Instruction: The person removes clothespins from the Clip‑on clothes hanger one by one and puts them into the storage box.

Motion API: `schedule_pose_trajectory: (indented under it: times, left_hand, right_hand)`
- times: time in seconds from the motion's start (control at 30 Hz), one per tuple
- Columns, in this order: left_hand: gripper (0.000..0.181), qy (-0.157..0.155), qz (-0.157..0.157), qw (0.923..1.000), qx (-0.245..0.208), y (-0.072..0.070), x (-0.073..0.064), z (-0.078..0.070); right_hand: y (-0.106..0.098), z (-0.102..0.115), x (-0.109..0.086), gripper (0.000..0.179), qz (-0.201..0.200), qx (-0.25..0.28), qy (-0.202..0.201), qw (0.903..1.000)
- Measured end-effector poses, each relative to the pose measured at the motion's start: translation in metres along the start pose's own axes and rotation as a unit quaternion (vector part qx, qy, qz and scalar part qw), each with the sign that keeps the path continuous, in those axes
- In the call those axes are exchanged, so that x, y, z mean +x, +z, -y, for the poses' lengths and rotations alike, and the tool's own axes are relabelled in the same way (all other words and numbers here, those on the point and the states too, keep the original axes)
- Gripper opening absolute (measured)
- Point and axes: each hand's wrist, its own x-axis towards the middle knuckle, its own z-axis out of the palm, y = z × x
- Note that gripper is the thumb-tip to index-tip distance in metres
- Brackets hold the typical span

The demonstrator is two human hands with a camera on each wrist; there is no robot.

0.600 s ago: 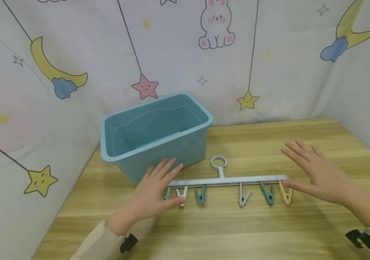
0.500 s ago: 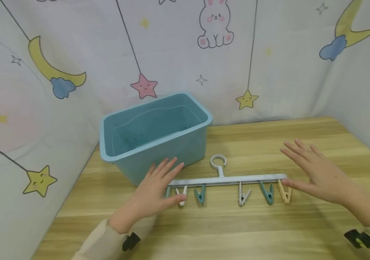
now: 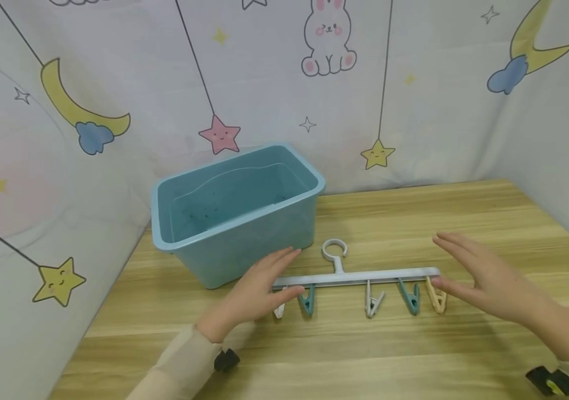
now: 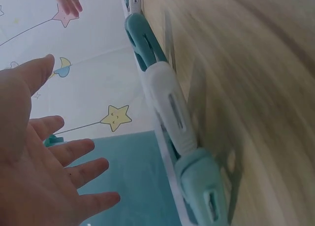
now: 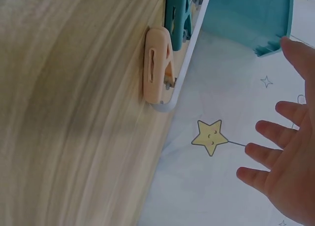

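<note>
A pale grey-blue clip hanger (image 3: 364,276) lies on the wooden table, its ring hook (image 3: 334,251) toward the back. Along its bar sit several clothespins: a white clothespin (image 4: 170,108), teal clothespins (image 3: 307,300), a grey clothespin (image 3: 373,300) and a yellow-orange clothespin (image 5: 156,63). My left hand (image 3: 256,291) hovers over the hanger's left end with fingers extended and hides a clothespin there in the head view. At the right end my right hand (image 3: 494,280) is held with straight fingers, its thumb overlapping the bar's tip. Both palms hold nothing.
A blue-green plastic bin (image 3: 244,233) stands behind the hanger at the left, open at the top. The wooden table (image 3: 354,361) meets a patterned cloth backdrop (image 3: 264,83) at the back and sides.
My left hand has shifted to the right over the hanger and turned somewhat. My right hand's fingers have tilted lower and closed up together. Hanger and bin stay in place.
</note>
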Motion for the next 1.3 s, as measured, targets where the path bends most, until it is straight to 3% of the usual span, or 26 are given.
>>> schedule_pose_trajectory:
  times: [0.53, 0.77, 1.3]
  left_hand:
    - [0.070, -0.040, 0.019, 0.9990, -0.013, 0.012, 0.021, -0.002]
    - [0.070, -0.051, 0.021, 0.9983, -0.017, 0.016, 0.027, -0.002]
    - [0.067, -0.045, 0.065, 0.9959, -0.046, 0.025, 0.038, 0.006]
  right_hand:
    - [0.008, -0.005, -0.006, 0.072, 0.024, 0.019, 0.062, 0.9976]
    - [0.014, -0.009, -0.007, 0.074, 0.058, 0.036, 0.087, 0.9939]
    - [0.022, -0.009, -0.010, 0.070, 0.088, 0.073, 0.145, 0.9828]
